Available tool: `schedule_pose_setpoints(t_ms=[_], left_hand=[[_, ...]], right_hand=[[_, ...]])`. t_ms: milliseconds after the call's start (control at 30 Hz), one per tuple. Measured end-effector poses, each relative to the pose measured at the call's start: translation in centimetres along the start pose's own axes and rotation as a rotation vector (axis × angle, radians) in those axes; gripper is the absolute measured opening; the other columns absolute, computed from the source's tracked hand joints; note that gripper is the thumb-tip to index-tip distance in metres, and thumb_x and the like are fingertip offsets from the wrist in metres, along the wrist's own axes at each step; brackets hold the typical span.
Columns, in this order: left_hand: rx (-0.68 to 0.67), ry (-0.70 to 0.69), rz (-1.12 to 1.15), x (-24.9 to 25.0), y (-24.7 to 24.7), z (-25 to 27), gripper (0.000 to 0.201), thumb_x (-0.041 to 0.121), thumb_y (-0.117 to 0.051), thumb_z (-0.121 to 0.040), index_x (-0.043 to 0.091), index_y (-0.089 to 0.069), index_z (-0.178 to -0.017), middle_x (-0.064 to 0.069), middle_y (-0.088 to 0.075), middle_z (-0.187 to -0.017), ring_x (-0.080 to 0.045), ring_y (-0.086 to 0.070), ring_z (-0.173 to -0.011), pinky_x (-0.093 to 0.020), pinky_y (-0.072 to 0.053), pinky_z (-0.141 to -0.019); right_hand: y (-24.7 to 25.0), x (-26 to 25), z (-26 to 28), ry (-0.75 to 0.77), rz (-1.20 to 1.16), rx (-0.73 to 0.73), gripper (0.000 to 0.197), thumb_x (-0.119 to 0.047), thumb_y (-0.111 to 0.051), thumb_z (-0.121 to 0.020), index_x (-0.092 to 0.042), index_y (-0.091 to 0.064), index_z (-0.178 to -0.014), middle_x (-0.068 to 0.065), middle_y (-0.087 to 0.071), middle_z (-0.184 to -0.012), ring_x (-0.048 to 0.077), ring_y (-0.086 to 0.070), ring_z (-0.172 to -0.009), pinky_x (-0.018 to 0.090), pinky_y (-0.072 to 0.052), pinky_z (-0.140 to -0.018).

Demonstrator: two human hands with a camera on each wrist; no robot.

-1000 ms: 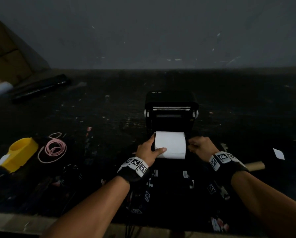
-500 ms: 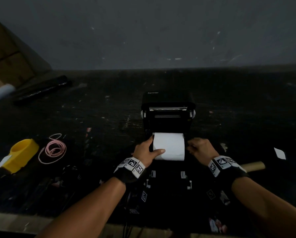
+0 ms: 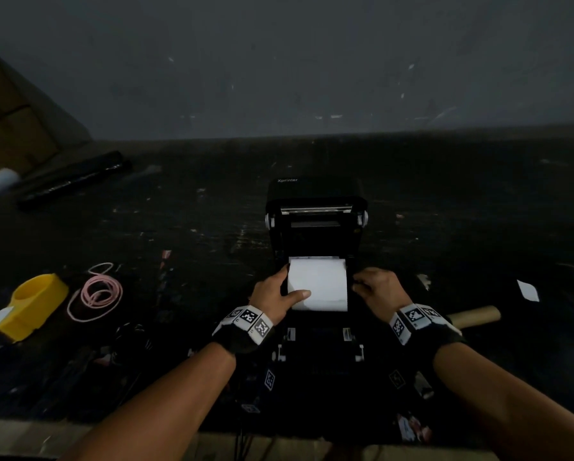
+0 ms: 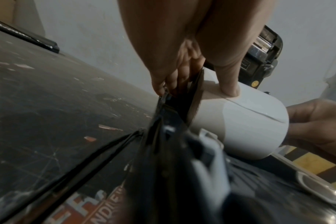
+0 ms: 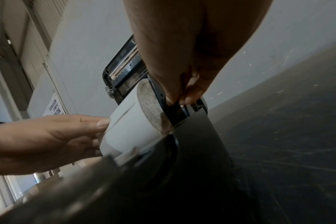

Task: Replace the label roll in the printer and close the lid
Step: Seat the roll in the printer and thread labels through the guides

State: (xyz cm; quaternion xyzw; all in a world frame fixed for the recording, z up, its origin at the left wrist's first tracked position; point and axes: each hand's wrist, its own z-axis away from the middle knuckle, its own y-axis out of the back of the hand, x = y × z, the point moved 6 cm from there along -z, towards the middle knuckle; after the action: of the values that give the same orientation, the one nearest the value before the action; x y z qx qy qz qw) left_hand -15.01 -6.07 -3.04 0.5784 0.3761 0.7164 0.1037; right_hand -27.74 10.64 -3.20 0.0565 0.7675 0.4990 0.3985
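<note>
A: Where is the label roll (image 3: 318,283) sitting, and how is it going to handle?

B: It is lying on its side in the open bay of the Xprinter label printer (image 3: 315,234), between the two side guides; I am judging it light but firm, a tight paper winding with a smooth, slippery face and a loose leading edge that could unspool; the flat ends are the safer hold.

A: What are the hands doing?

B: The left hand (image 3: 274,296) is gripping the roll, thumb pressing on the curved face, fingers curling down its left end; the right hand (image 3: 377,287) is pinching the black guide (image 5: 175,112) at the roll's right end, not the paper.

A: And the lid (image 3: 315,207)?

B: It is standing open behind the roll; the printer is sitting on the dark, scuffed desk (image 3: 179,234).
</note>
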Motion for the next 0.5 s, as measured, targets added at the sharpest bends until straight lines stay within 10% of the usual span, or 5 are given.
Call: schedule_pose_setpoints(t_ms=[500], left_hand=[[0.051,-0.014,-0.018,0.51,-0.15,0.29,0.068,0.031,-0.067,-0.083,0.016,-0.036,-0.142,-0.009,-0.057,-0.134,-0.024,-0.053,-0.123,-0.02,-0.037,-0.099]], right_hand=[[0.5,-0.77,-0.08,0.065,0.04,0.008,0.017,-0.007,-0.063,-0.077,0.006,-0.069,-0.087,0.025,-0.069,-0.085,0.036,-0.068,-0.08,0.032,-0.05,-0.078]])
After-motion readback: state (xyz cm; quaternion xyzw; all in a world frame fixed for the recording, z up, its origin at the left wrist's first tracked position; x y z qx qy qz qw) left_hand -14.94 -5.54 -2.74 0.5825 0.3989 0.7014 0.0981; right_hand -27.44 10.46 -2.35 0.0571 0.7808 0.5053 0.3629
